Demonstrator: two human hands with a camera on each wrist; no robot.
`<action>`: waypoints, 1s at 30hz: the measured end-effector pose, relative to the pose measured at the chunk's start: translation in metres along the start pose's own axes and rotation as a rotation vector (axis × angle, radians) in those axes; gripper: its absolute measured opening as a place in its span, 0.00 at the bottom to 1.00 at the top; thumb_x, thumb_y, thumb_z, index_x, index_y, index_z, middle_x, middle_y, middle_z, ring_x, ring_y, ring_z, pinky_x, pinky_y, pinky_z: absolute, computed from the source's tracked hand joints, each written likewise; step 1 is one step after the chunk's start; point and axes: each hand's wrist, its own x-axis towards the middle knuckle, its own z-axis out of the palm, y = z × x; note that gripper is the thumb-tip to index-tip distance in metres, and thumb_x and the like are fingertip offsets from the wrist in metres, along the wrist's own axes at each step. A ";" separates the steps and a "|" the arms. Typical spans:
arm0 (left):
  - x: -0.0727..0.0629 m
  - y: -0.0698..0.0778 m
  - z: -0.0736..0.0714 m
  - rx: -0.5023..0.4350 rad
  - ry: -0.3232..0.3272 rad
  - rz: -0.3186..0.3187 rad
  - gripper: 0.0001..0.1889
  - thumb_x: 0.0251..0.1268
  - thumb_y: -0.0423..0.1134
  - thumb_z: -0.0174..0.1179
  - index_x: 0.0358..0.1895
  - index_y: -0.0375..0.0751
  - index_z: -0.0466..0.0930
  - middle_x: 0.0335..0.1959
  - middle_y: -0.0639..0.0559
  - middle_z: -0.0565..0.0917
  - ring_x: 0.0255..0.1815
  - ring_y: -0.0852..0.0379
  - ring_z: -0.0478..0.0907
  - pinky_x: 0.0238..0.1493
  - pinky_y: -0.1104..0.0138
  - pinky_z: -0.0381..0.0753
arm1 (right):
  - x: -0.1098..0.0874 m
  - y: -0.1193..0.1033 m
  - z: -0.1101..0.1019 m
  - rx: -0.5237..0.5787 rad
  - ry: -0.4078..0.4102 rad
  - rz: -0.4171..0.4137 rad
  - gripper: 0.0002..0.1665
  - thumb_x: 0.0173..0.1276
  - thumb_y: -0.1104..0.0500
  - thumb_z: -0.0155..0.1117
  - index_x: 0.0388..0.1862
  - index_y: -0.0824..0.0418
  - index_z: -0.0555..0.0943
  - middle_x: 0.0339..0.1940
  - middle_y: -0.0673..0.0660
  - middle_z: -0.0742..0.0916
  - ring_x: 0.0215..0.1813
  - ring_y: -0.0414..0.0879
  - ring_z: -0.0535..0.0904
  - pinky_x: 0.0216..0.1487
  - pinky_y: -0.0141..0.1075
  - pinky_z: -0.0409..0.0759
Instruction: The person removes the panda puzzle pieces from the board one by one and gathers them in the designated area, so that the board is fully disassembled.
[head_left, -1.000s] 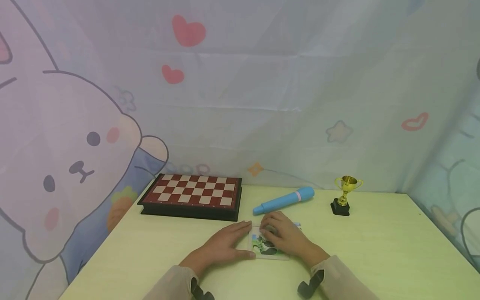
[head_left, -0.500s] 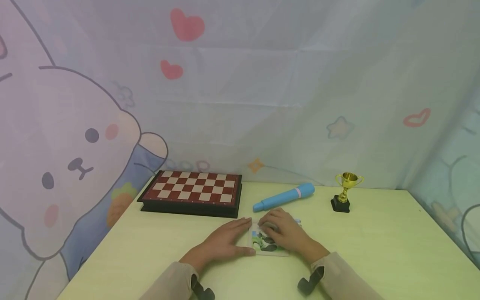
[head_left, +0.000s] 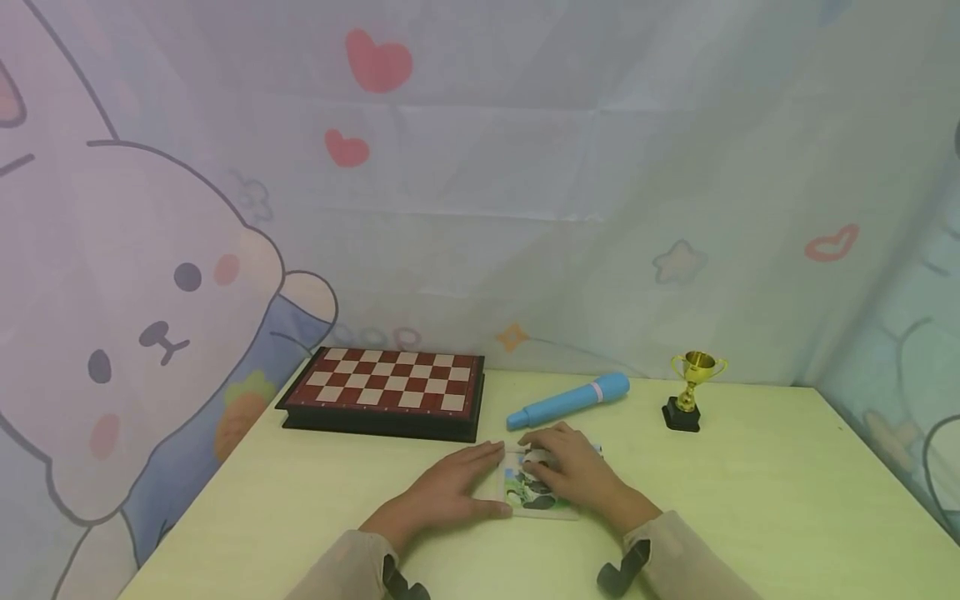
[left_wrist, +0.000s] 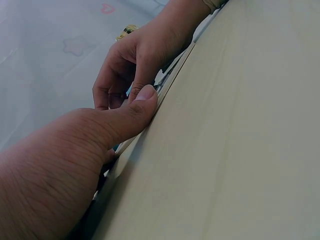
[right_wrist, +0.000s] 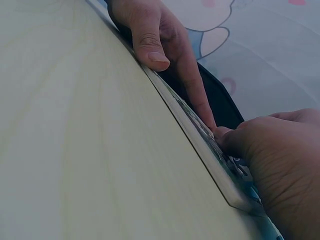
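A small flat board with a pale rim and a panda picture (head_left: 534, 493) lies on the table in front of me; whether it is made of separate pieces is hard to tell. My left hand (head_left: 448, 493) rests along its left side, fingers straight at the far corner and thumb on the near corner. In the right wrist view the left thumb (right_wrist: 159, 59) presses the board's rim (right_wrist: 187, 135). My right hand (head_left: 576, 468) bends its fingers over the picture's upper right part. What lies under those fingertips is mostly hidden, and a pinch cannot be made out.
Behind the hands, a red and white chessboard box (head_left: 386, 392) stands at the left. A blue capped pen-like tube (head_left: 566, 402) lies just beyond the board. A gold trophy cup (head_left: 688, 392) on a black base is farther right. A printed cloth (head_left: 480, 217) hangs behind the table.
The right hand's fingers have shifted slightly, and more of the panda's white and black head shows beneath them. The left hand keeps its place. The head view tilted briefly and came back.
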 end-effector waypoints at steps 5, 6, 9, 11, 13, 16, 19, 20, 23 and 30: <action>0.000 0.000 0.000 0.009 -0.007 -0.002 0.48 0.61 0.75 0.54 0.79 0.51 0.59 0.80 0.58 0.59 0.79 0.49 0.56 0.76 0.47 0.58 | -0.001 0.001 0.001 0.000 -0.002 0.003 0.17 0.71 0.51 0.68 0.56 0.51 0.82 0.52 0.44 0.87 0.52 0.43 0.78 0.52 0.47 0.79; 0.000 -0.001 0.000 0.007 -0.007 -0.003 0.48 0.61 0.75 0.54 0.79 0.51 0.59 0.80 0.58 0.59 0.79 0.50 0.56 0.76 0.47 0.58 | -0.001 0.002 0.002 -0.001 -0.003 0.004 0.17 0.71 0.51 0.68 0.56 0.51 0.82 0.52 0.44 0.87 0.52 0.43 0.78 0.52 0.47 0.79; 0.000 -0.001 0.001 0.007 -0.006 -0.004 0.48 0.61 0.76 0.53 0.79 0.51 0.59 0.80 0.58 0.59 0.79 0.50 0.56 0.76 0.47 0.59 | -0.001 0.002 0.002 -0.004 -0.008 0.011 0.17 0.70 0.52 0.69 0.56 0.51 0.82 0.52 0.44 0.87 0.53 0.43 0.78 0.52 0.46 0.79; 0.000 -0.001 0.001 0.006 -0.007 -0.005 0.48 0.61 0.76 0.54 0.79 0.51 0.59 0.80 0.58 0.59 0.79 0.50 0.56 0.76 0.47 0.59 | -0.001 0.003 0.002 -0.004 -0.012 0.013 0.17 0.71 0.52 0.68 0.56 0.50 0.82 0.52 0.44 0.87 0.52 0.42 0.78 0.52 0.46 0.79; 0.000 -0.002 0.001 0.010 -0.006 -0.006 0.48 0.61 0.76 0.53 0.79 0.52 0.59 0.80 0.58 0.59 0.79 0.50 0.55 0.76 0.47 0.58 | -0.002 0.002 0.001 0.005 -0.021 0.017 0.17 0.70 0.52 0.69 0.56 0.50 0.82 0.52 0.43 0.86 0.52 0.42 0.77 0.52 0.45 0.79; 0.001 -0.003 0.002 0.016 -0.007 -0.007 0.48 0.61 0.76 0.53 0.80 0.53 0.59 0.80 0.59 0.58 0.79 0.50 0.55 0.76 0.47 0.58 | -0.002 0.001 -0.002 0.020 -0.031 0.013 0.17 0.70 0.53 0.69 0.56 0.51 0.82 0.52 0.43 0.86 0.52 0.41 0.77 0.53 0.44 0.79; 0.001 -0.003 0.002 0.021 -0.008 -0.005 0.48 0.61 0.76 0.52 0.80 0.53 0.58 0.80 0.59 0.58 0.79 0.51 0.55 0.76 0.48 0.58 | -0.002 0.000 -0.004 0.052 -0.044 0.014 0.16 0.71 0.53 0.68 0.56 0.52 0.82 0.50 0.43 0.86 0.51 0.40 0.76 0.53 0.42 0.80; 0.001 -0.003 0.002 0.020 -0.010 -0.007 0.48 0.61 0.76 0.53 0.80 0.54 0.58 0.80 0.60 0.58 0.79 0.51 0.55 0.76 0.48 0.58 | -0.002 0.000 -0.004 0.064 -0.048 0.013 0.15 0.71 0.53 0.68 0.55 0.52 0.82 0.50 0.43 0.85 0.51 0.39 0.76 0.53 0.41 0.80; 0.001 -0.003 0.002 0.009 -0.011 -0.006 0.48 0.61 0.75 0.54 0.80 0.53 0.59 0.80 0.59 0.58 0.79 0.50 0.55 0.76 0.47 0.59 | -0.003 -0.001 -0.005 0.101 -0.056 0.016 0.14 0.72 0.53 0.68 0.53 0.53 0.83 0.48 0.43 0.85 0.49 0.38 0.76 0.51 0.39 0.81; 0.000 0.000 0.000 -0.003 -0.011 -0.008 0.47 0.62 0.73 0.55 0.79 0.52 0.60 0.80 0.58 0.59 0.79 0.49 0.56 0.75 0.46 0.59 | -0.002 -0.003 -0.007 0.121 -0.042 0.011 0.12 0.72 0.53 0.68 0.51 0.54 0.84 0.46 0.42 0.85 0.49 0.38 0.76 0.51 0.39 0.82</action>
